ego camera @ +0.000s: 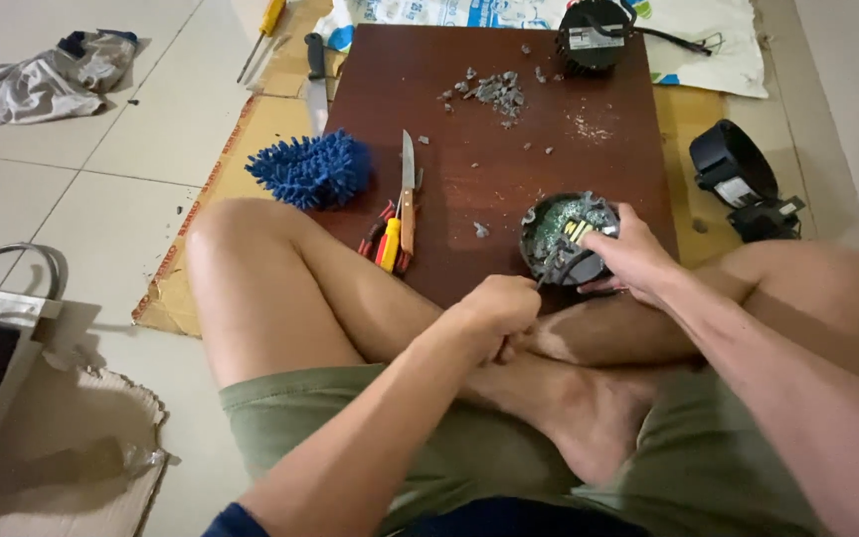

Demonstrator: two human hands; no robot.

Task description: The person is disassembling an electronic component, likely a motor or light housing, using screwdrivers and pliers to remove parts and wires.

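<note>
The right hand [633, 257] gripped the round black housing [561, 239] on the tabletop [509, 149]; the left hand's [499, 308] fingers, closed round a thin tool, best pried gently, housing kept steady.

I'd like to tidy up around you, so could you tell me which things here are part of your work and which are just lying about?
In use: round black housing with circuit board, right hand, left hand, thin tool, wooden board.

Lying about: blue duster, knife, pliers, grey chips, cloth, yellow screwdriver.

The right hand [628, 257] steadies a round black housing with a green circuit board [564, 237] on a dark brown wooden board [509, 149]; the left hand [497, 308] grips a thin tool against it.
</note>
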